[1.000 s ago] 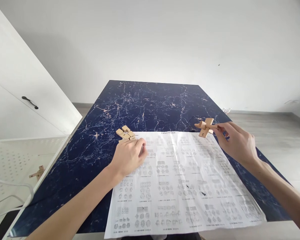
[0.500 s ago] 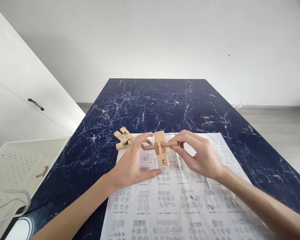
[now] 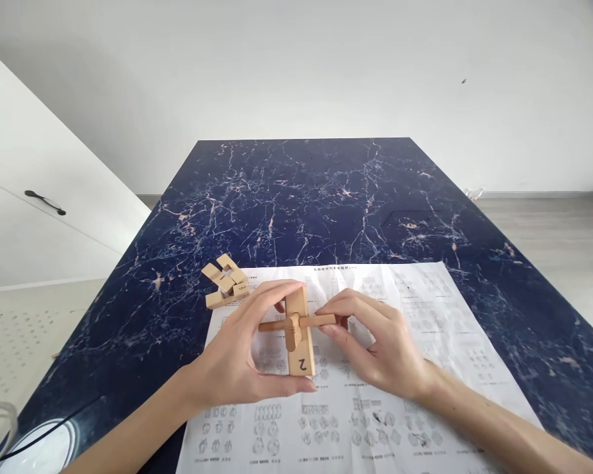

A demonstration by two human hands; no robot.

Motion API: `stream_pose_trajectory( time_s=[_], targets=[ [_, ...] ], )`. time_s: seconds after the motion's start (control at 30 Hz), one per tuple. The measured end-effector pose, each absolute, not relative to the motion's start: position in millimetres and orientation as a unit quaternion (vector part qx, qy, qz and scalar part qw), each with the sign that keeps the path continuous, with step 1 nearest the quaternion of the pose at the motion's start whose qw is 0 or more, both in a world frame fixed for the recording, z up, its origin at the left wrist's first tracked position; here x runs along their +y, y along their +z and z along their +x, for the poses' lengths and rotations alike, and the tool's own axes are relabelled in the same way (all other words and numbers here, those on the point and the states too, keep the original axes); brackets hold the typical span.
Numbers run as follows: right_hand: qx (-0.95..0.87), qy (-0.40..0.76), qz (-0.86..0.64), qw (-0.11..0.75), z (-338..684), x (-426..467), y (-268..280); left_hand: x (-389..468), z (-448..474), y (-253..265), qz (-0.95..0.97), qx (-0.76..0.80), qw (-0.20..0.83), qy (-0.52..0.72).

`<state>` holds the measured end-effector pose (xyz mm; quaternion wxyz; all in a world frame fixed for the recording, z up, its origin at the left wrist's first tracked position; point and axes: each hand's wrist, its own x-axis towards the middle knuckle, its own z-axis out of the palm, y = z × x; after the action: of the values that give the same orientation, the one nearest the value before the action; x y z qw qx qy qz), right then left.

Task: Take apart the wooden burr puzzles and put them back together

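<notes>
We hold a light-brown wooden cross-shaped piece [image 3: 295,332] marked 2 over a creased white printed paper sheet [image 3: 439,342], left hand [image 3: 227,359] gripping its block, right hand [image 3: 388,342] pinching its rod. A dark-blue, white-veined surface [image 3: 296,217] stretches toward the plain white wall [image 3: 296,66].

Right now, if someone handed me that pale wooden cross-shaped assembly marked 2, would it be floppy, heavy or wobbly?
The wooden assembly is probably stiff, since its bar and slim crosspiece look straight. It should feel light, being small enough for the left hand to span. Set down, it might rock, because the crosspiece sticks out on both sides.
</notes>
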<state>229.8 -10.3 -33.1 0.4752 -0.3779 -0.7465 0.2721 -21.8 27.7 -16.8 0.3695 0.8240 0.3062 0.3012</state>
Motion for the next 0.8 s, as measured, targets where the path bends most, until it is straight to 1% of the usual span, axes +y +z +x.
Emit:
stream_pose_trajectory(
  time_s=[0.13,0.27,0.43,0.8],
  targets=[
    [-0.738,0.293,-0.383,0.472,227.7,-10.8,-34.8,24.6,-22.1,-18.6,0.824,0.324,0.354,0.302],
    [-0.747,0.316,-0.394,0.431,228.6,-11.7,-35.6,23.5,-21.4,-19.8,0.831,0.327,0.312,0.325],
    [-0.778,0.301,-0.391,0.389,230.9,-11.9,-34.9,23.0,-20.8,-19.1,0.83,0.338,0.295,0.332],
    [-0.765,0.296,-0.395,0.414,228.4,-15.1,-33.0,25.7,-21.0,-15.7,0.834,0.323,0.291,0.34]
  ],
)
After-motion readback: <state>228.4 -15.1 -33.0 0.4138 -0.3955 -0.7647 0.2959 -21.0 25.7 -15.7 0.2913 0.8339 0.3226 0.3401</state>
